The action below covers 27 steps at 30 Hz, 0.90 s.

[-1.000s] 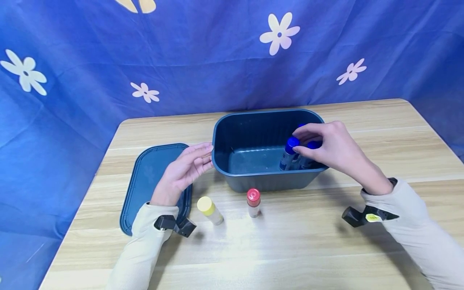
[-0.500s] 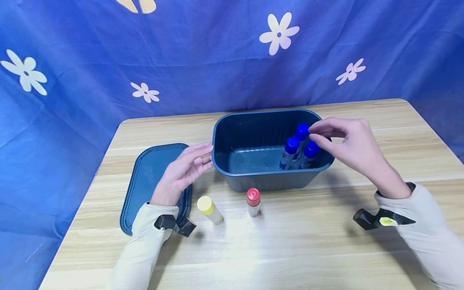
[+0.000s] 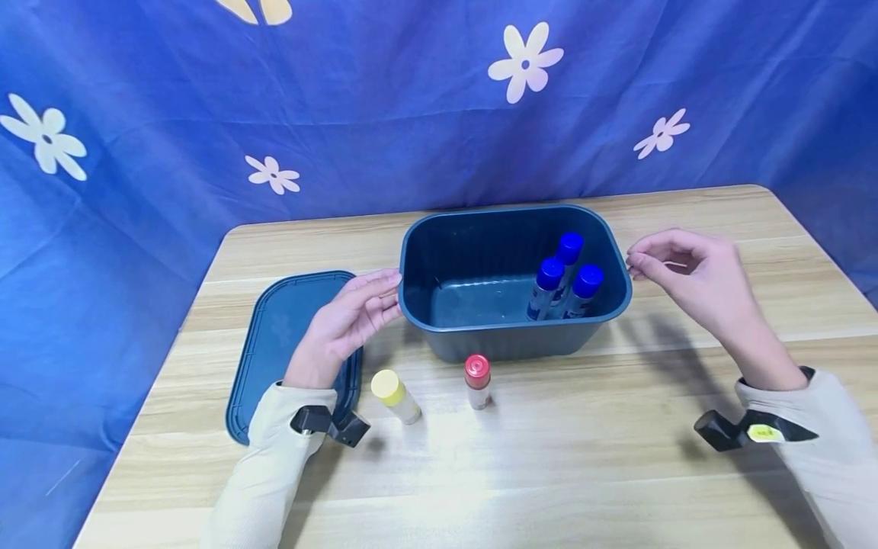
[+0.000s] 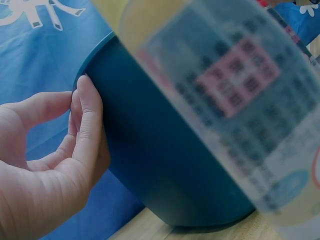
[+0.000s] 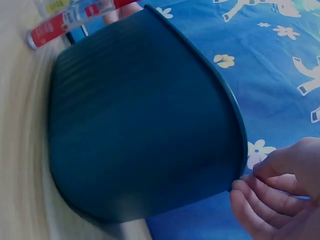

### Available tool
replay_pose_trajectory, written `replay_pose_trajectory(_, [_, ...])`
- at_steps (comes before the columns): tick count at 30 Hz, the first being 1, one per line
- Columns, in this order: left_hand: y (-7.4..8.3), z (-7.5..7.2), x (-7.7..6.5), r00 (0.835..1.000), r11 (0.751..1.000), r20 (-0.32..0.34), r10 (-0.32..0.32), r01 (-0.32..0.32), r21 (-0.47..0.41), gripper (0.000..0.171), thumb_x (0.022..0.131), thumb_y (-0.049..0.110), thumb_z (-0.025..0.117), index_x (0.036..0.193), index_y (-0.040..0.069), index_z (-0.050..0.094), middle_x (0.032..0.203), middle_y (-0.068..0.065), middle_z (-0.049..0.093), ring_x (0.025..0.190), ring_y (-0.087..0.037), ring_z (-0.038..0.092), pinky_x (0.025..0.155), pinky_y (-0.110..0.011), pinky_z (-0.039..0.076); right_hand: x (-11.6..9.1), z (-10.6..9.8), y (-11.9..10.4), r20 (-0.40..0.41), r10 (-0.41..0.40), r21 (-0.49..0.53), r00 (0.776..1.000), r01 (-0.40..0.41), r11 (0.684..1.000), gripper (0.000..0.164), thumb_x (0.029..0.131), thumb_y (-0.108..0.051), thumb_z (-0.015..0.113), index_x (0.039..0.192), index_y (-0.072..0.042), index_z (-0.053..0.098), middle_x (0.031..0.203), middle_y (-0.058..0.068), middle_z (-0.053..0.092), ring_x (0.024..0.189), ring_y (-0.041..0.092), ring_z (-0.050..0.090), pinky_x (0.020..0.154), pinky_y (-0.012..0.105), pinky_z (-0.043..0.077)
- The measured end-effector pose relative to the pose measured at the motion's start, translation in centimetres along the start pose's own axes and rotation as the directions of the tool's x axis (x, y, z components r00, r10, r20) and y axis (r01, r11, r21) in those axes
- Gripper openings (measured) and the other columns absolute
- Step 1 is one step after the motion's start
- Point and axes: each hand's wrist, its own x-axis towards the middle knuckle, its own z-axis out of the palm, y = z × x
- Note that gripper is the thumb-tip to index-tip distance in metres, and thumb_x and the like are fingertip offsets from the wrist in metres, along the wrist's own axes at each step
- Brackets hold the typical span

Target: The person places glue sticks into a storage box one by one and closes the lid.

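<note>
A dark teal plastic bin [image 3: 514, 341] stands on the table. Inside its right end are three tubes with blue caps [image 3: 569, 248], upright or slightly leaning. My left hand [image 3: 350, 324] rests its fingertips on the outside of the bin's left end, near the rim. Off the right end, my right hand [image 3: 706, 278] holds nothing; its fingers are loosely bent, close to the rim [image 5: 242, 130]. In front of the bin stand a red-capped tube [image 3: 477, 381] and a yellow-capped tube [image 3: 395, 396]. The yellow-capped one looms large, its printed label [image 4: 240, 77] blurred in the left wrist view.
A flat teal lid [image 3: 281, 328] lies left of the bin, partly under my left forearm. Behind the wood-grain table [image 3: 549, 473] hangs a blue cloth [image 3: 384, 107] with white flowers.
My right hand has drawn back to the right, out of the bin and away from the blue-capped tubes, which stay inside. My left hand keeps its place at the bin's left end.
</note>
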Motion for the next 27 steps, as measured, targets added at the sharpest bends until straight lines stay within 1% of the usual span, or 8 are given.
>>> replay_pose_trajectory(4, [0.0,-0.2,-0.1,1.0,1.0,-0.009,0.0,-0.001,-0.019,0.018,0.098,-0.004,0.051,0.1,-0.002,0.069,0.098,-0.013,0.07,0.089,-0.02,0.068,0.082,-0.031,0.056,-0.4,0.0,0.6,0.113,0.056,0.214,0.992,-0.079,0.974,0.015,0.091,-0.004,0.066,0.104,0.003,0.065,0.088,0.0,0.072,0.072,0.013,0.07,0.068,0.023,0.057])
replay_pose_trajectory(6, [0.0,-0.3,-0.1,1.0,1.0,-0.004,0.003,-0.003,-0.016,0.019,0.098,-0.004,0.051,0.1,-0.002,0.069,0.098,-0.013,0.07,0.089,-0.02,0.068,0.083,-0.031,0.056,-0.5,-0.1,1.0,0.207,0.047,0.399,0.977,-0.128,0.908,0.016,0.093,0.002,0.061,0.109,0.004,0.062,0.091,0.005,0.071,0.075,0.017,0.07,0.069,0.028,0.058])
replay_pose_trajectory(8, [-0.1,-0.3,-0.1,1.0,1.0,0.005,0.005,-0.005,-0.018,0.019,0.098,-0.004,0.05,0.101,-0.002,0.069,0.099,-0.013,0.07,0.089,-0.02,0.068,0.083,-0.031,0.056,-0.5,-0.2,1.4,0.297,0.025,0.553,0.954,-0.193,0.811,0.019,0.094,0.007,0.055,0.113,0.004,0.059,0.095,0.01,0.07,0.079,0.02,0.07,0.071,0.031,0.058])
replay_pose_trajectory(10, [-0.1,-0.4,-0.2,1.0,1.0,0.008,0.007,-0.007,-0.018,0.019,0.098,-0.003,0.051,0.101,-0.002,0.07,0.099,-0.013,0.071,0.089,-0.02,0.069,0.083,-0.031,0.056,-0.6,-0.3,1.7,0.383,-0.002,0.631,0.924,-0.26,0.731,0.023,0.096,0.009,0.049,0.117,0.003,0.056,0.099,0.012,0.069,0.084,0.021,0.07,0.073,0.033,0.058])
replay_pose_trajectory(13, [-0.1,-0.5,-0.2,1.0,1.0,0.013,0.012,-0.012,-0.023,0.02,0.098,-0.004,0.051,0.102,-0.002,0.07,0.1,-0.013,0.071,0.09,-0.021,0.069,0.083,-0.031,0.056,-0.7,-0.4,2.1,0.468,-0.017,0.68,0.884,-0.348,0.646,0.026,0.099,0.009,0.042,0.12,0.001,0.055,0.102,0.012,0.069,0.087,0.022,0.069,0.075,0.033,0.058])
replay_pose_trajectory(16, [-0.1,-0.5,-0.2,1.0,1.0,0.017,0.014,-0.014,-0.021,0.021,0.098,-0.003,0.05,0.103,-0.002,0.07,0.101,-0.013,0.071,0.091,-0.02,0.069,0.083,-0.031,0.056,-0.7,-0.3,2.3,0.511,-0.015,0.71,0.86,-0.412,0.57,0.027,0.1,0.009,0.039,0.118,0.0,0.057,0.103,0.01,0.068,0.086,0.021,0.069,0.076,0.032,0.058])
replay_pose_trajectory(22, [-0.1,-0.4,-0.2,1.0,1.0,0.027,0.016,-0.015,-0.023,0.021,0.098,-0.003,0.049,0.102,-0.002,0.07,0.101,-0.013,0.071,0.092,-0.021,0.069,0.083,-0.031,0.056,-0.7,-0.1,2.7,0.512,-0.032,0.781,0.858,-0.45,0.434,0.029,0.1,0.009,0.035,0.115,0.004,0.06,0.104,0.013,0.068,0.088,0.023,0.069,0.077,0.033,0.058])
replay_pose_trajectory(27, [0.0,-0.4,-0.2,1.0,1.0,0.013,0.012,-0.012,-0.025,0.021,0.098,-0.003,0.05,0.102,-0.001,0.07,0.1,-0.013,0.071,0.091,-0.021,0.069,0.083,-0.031,0.056,-0.6,0.0,3.0,0.518,-0.062,0.808,0.853,-0.464,0.363,0.032,0.101,0.01,0.032,0.115,0.006,0.06,0.105,0.015,0.068,0.091,0.025,0.069,0.078,0.034,0.058])
